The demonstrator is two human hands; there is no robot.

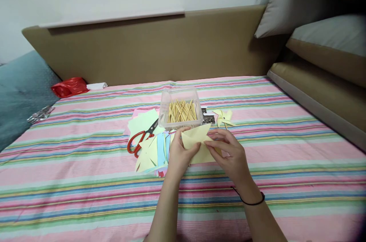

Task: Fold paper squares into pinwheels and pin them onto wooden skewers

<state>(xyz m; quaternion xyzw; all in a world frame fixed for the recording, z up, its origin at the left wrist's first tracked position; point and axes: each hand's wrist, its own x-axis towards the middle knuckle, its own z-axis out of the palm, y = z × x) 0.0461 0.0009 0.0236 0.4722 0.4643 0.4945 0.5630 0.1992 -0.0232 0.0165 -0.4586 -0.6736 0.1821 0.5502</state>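
A pale yellow sheet of paper [197,135] is held up between my two hands, with one corner pointing up and parts of it folded inward. My left hand [183,152] grips its left side, thumb pressed on the front. On the right, my right hand [228,150] pinches the paper near its middle with thumb and fingertips; a dark cord circles that wrist. Left of my hands lies a pile of cut coloured paper [151,154], yellow on top with blue and purple. Red-handled scissors [140,139] rest beside the pile, over light green sheets [143,121].
Just beyond my hands stands a clear plastic box [180,93] of thin wooden sticks [183,111]. Right of it are a small box of dark metal bits [208,119] and a yellow paper pinwheel [223,117]. A red plastic bag [71,87] lies far left on the striped cloth [100,181].
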